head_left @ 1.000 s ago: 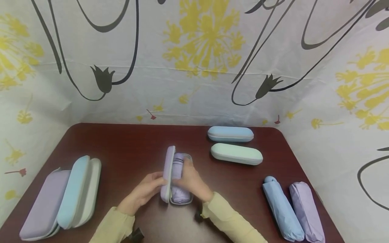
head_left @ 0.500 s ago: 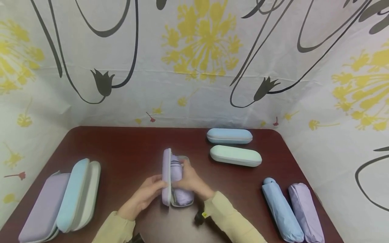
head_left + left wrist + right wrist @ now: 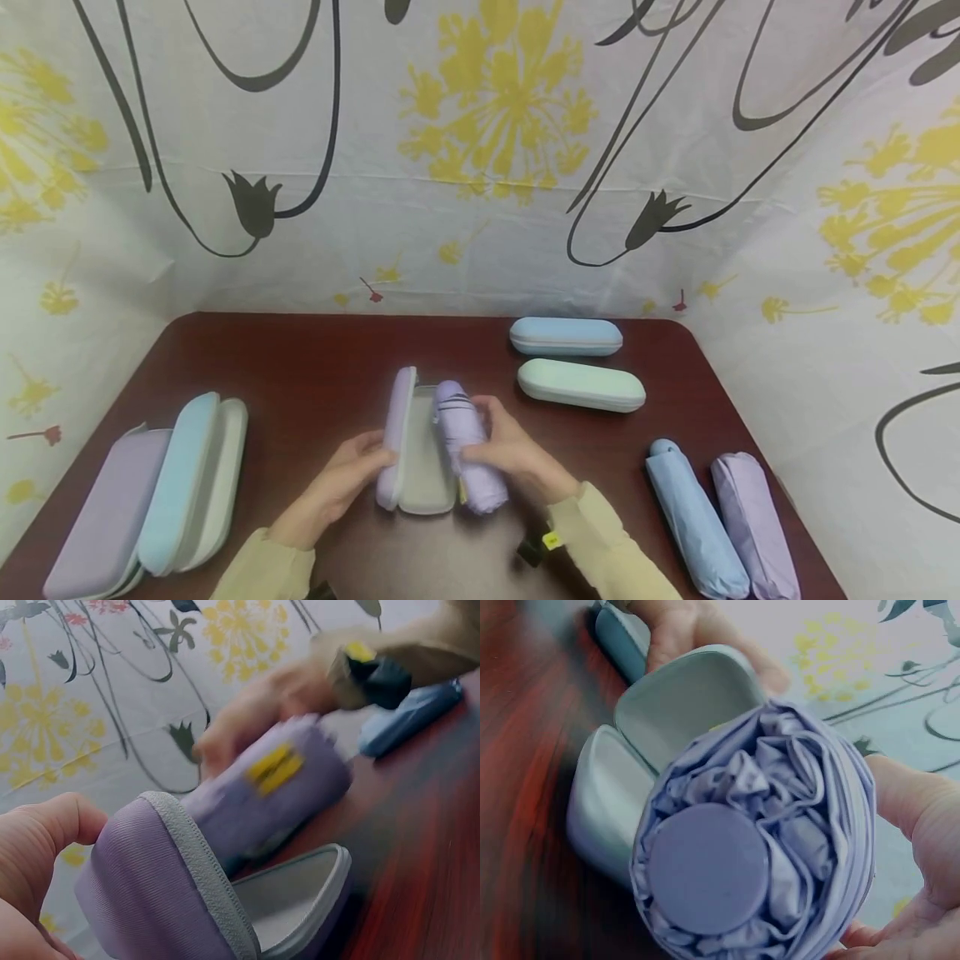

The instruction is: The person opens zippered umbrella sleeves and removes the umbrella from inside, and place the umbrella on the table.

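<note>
In the head view my right hand (image 3: pixel 517 450) grips a folded purple umbrella (image 3: pixel 467 442), held at the right side of an open purple zip case (image 3: pixel 426 467). The case's grey inside shows bare. My left hand (image 3: pixel 341 479) holds the case's raised lid (image 3: pixel 394 442) by its left side. In the left wrist view a yellow tag (image 3: pixel 274 769) shows on the blurred umbrella, above the case. The right wrist view looks at the umbrella's round end (image 3: pixel 709 868) and its gathered purple folds, with the case behind it.
Purple, blue and pale cases (image 3: pixel 112 517) lie at the table's left. A blue case (image 3: pixel 566 336) and a mint case (image 3: pixel 582 385) are at the back right. A blue umbrella (image 3: pixel 701 521) and another purple umbrella (image 3: pixel 757 525) lie at the right edge.
The purple umbrella has come out of the case and moved right in my right hand. My left hand and the case have shifted slightly left, the lid tilting further outward.
</note>
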Demonstrator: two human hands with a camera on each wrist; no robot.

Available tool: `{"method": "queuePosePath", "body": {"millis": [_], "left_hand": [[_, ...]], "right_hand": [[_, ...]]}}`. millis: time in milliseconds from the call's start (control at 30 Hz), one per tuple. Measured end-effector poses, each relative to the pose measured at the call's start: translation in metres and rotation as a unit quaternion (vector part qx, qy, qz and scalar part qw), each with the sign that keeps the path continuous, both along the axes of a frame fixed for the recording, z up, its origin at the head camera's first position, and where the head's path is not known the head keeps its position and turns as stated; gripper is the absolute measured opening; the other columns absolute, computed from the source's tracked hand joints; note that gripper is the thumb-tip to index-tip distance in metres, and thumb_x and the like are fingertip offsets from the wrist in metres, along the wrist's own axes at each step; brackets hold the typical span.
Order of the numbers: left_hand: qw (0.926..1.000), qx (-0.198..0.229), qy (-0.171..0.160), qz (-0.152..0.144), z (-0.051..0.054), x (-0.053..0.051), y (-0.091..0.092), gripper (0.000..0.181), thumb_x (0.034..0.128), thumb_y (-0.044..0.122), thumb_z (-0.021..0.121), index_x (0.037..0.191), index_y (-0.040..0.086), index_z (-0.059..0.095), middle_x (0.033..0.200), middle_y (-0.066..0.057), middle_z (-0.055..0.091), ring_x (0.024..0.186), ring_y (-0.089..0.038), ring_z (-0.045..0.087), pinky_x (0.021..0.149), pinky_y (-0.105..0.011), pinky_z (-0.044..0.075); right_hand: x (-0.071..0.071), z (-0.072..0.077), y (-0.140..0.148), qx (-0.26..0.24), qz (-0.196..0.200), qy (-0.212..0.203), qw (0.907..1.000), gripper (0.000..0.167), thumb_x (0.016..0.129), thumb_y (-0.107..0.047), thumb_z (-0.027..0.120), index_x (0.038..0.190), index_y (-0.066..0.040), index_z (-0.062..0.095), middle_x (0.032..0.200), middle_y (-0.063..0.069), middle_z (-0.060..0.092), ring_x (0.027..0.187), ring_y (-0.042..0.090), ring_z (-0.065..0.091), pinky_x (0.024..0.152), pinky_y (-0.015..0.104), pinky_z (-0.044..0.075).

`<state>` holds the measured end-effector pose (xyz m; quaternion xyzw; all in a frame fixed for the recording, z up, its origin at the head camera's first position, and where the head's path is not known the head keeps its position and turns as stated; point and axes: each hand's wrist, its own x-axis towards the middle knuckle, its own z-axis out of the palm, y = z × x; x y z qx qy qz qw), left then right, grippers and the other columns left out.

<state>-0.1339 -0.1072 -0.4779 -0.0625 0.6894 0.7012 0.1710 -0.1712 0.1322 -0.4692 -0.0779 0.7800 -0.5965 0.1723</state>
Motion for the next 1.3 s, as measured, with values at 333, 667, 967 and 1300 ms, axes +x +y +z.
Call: {"method": "queuePosePath", "body": {"millis": [333, 667, 967, 1300], "left_hand": [[0.991, -0.132, 0.025, 0.004, 0.004, 0.002, -0.045, 0.063, 0.083, 0.013, 0.061, 0.132, -0.017, 0.035, 0.125, -0.035, 0.048, 0.114, -0.039, 0.051, 0.096, -0.048, 0.039], [0.9583, -0.28, 0.052, 0.018, 0.016, 0.007, -0.07, 0.071, 0.0796, 0.018, 0.068, 0.134, -0.015, 0.036, 0.127, -0.034, 0.047, 0.11, -0.04, 0.052, 0.083, -0.04, 0.048], [0.8825, -0.452, 0.13, 0.016, 0.019, 0.011, -0.077, 0.084, 0.066, 0.026, 0.071, 0.127, -0.022, 0.039, 0.119, -0.042, 0.044, 0.106, -0.051, 0.047, 0.089, -0.056, 0.04], [0.814, -0.527, 0.231, 0.078, 0.007, 0.017, -0.077, 0.088, 0.0533, 0.02, 0.079, 0.116, -0.027, 0.039, 0.099, -0.042, 0.042, 0.091, -0.059, 0.042, 0.074, -0.06, 0.04]], "right_hand": [[0.03, -0.007, 0.072, 0.056, -0.09, 0.0, 0.9943, 0.078, 0.059, 0.008, 0.068, 0.13, 0.002, 0.036, 0.105, 0.019, 0.051, 0.083, 0.024, 0.054, 0.065, 0.036, 0.05], [0.055, -0.008, 0.129, 0.137, -0.141, 0.001, 0.9805, 0.076, 0.065, 0.006, 0.069, 0.131, 0.004, 0.032, 0.115, 0.025, 0.05, 0.094, 0.029, 0.053, 0.068, 0.034, 0.049], [0.072, -0.008, 0.161, 0.195, -0.161, 0.021, 0.9674, 0.079, 0.066, 0.005, 0.07, 0.131, 0.011, 0.025, 0.116, 0.032, 0.047, 0.1, 0.035, 0.051, 0.076, 0.035, 0.046], [0.078, -0.009, 0.167, 0.269, -0.177, 0.061, 0.9449, 0.079, 0.061, -0.001, 0.076, 0.123, 0.01, 0.028, 0.109, 0.029, 0.049, 0.091, 0.032, 0.055, 0.074, 0.036, 0.046]]}}
